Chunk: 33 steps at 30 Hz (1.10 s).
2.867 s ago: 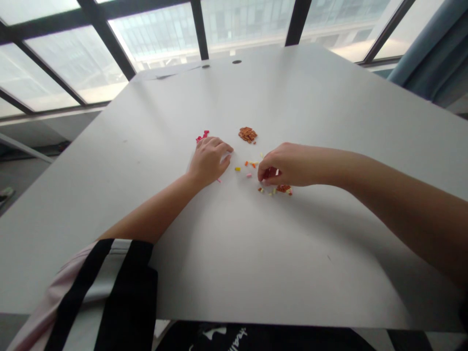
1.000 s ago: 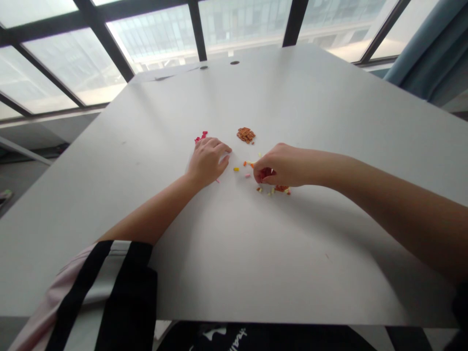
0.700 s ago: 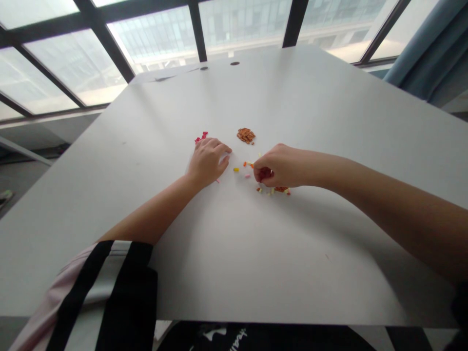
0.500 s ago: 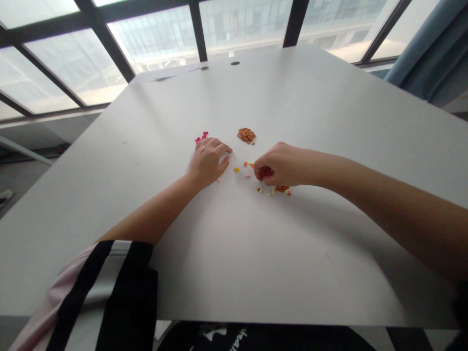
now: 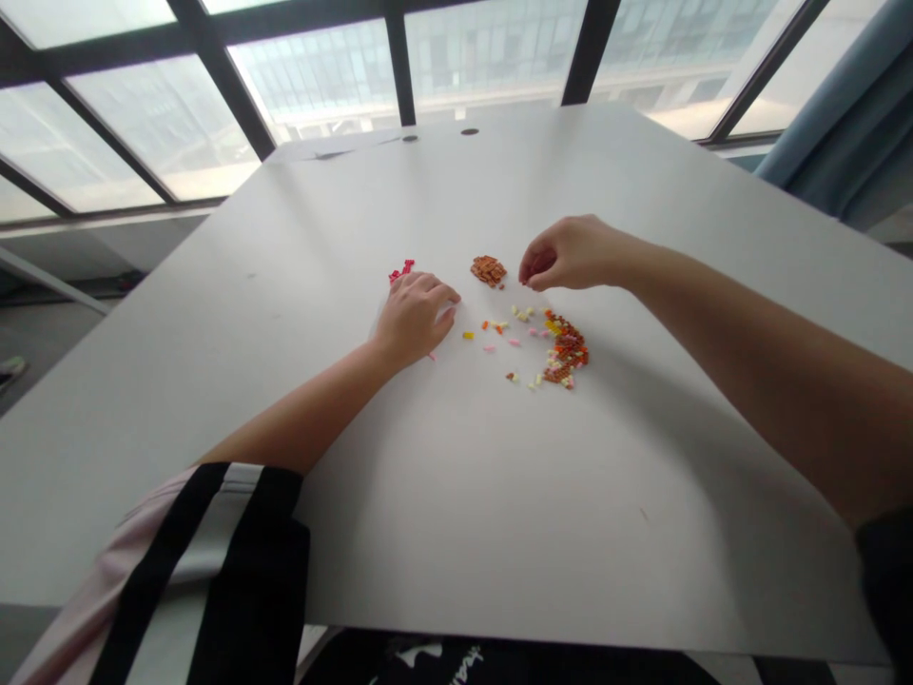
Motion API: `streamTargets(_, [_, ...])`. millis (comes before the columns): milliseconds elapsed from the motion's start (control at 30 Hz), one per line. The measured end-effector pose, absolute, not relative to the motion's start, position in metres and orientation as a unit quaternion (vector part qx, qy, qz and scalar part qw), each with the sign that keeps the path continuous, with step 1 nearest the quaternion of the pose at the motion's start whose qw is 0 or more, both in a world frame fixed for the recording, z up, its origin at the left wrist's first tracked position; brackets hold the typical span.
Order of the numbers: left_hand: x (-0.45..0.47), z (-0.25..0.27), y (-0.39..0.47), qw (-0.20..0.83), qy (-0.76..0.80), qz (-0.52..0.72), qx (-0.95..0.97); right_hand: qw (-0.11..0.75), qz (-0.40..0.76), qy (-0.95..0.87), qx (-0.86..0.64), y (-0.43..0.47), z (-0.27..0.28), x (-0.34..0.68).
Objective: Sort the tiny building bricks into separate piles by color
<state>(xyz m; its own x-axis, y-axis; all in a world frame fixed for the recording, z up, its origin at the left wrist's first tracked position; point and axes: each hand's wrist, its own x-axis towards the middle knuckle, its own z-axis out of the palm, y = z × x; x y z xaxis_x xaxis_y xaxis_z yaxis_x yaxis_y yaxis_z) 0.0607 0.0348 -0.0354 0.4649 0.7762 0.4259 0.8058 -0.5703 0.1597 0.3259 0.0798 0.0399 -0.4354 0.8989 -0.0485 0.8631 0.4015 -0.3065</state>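
Observation:
My left hand (image 5: 417, 319) rests on the white table with its fingers loosely stretched and the thumb apart; it looks open. Small red pieces (image 5: 401, 272) lie just beyond its knuckles, and a yellow piece (image 5: 468, 335) sits to its right. My right hand (image 5: 574, 255) hovers just right of a heap of small brown pieces (image 5: 489, 270), thumb and fingertips pinched together. Whatever is in the pinch is too small to make out. Below that hand spreads a mixed pile of brown, orange, yellow and pink pieces (image 5: 569, 347).
Loose pale yellow, orange and pink bits (image 5: 514, 342) are scattered between the hands and the mixed pile. The white table (image 5: 456, 514) reaches to the windows (image 5: 492, 62), with two dark round holes near its far edge. A blue curtain (image 5: 842, 124) hangs at the right.
My right hand has moved up and away from the mixed pile to beside the brown heap, uncovering the pile. My left hand stays in place on the table. The view has shifted slightly.

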Motion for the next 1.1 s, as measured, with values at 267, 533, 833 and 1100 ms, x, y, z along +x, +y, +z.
streamTargets(267, [0.064, -0.035, 0.032, 0.028, -0.468, -0.221, -0.855, 0.094, 0.135, -0.814, -0.558, 0.103, 0.036, 0.297])
streamTargets(533, [0.064, -0.035, 0.034, 0.030, -0.466, -0.223, -0.855, 0.111, 0.136, -0.824, -0.539, 0.110, 0.037, 0.298])
streamTargets(833, [0.063, -0.034, 0.033, 0.030, -0.464, -0.224, -0.857, 0.138, 0.121, -0.825, -0.535, 0.120, 0.029, 0.303])
streamTargets(1100, [0.063, -0.035, 0.034, 0.030, -0.465, -0.224, -0.856, 0.161, 0.139, -0.811, -0.546, 0.110, 0.033, 0.304])
